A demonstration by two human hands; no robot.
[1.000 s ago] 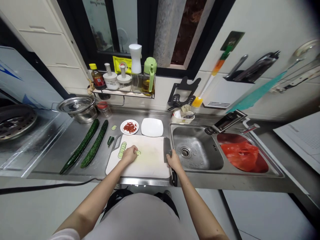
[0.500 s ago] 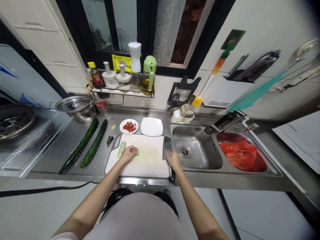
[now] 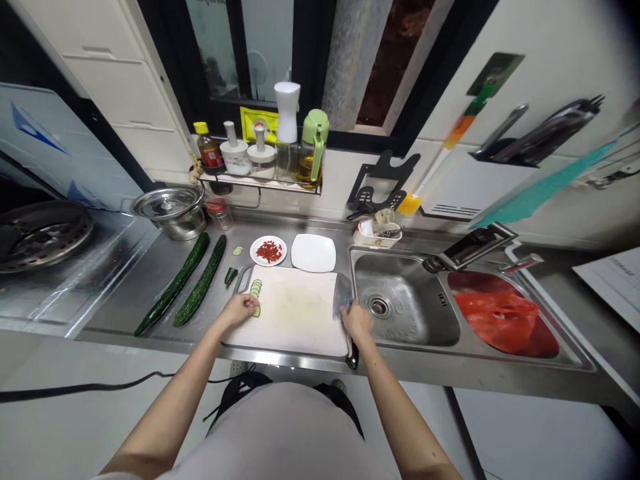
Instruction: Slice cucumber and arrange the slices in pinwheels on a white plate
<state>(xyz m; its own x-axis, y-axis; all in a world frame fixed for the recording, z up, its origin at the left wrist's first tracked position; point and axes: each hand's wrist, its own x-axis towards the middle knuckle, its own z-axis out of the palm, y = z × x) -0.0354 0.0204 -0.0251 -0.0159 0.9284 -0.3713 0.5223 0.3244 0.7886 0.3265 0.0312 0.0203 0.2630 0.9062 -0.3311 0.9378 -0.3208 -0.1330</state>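
On the white cutting board (image 3: 295, 330), my left hand (image 3: 239, 311) has its thumb and fingertips pinched at a cucumber slice (image 3: 257, 311). That slice lies at the near end of a short overlapping row of cucumber slices (image 3: 256, 288). My right hand (image 3: 359, 321) is closed on a kitchen knife (image 3: 343, 293) at the board's right edge. The wide blade lies along the board, and the black handle shows below the hand. Beyond the board are a white plate (image 3: 313, 253) and a small plate of chopped red pieces (image 3: 269, 251).
Two whole cucumbers (image 3: 203, 283) lie on the steel counter at left, with a cut cucumber end (image 3: 231, 277) nearby. A lidded steel pot (image 3: 173, 210) stands behind them. To the right is a sink (image 3: 405, 293); a red plastic bag (image 3: 500, 320) fills the second basin.
My left hand has moved left from the board's middle to the slice row, bringing a cucumber slice along. My right hand stays at the knife. The view has shifted slightly.
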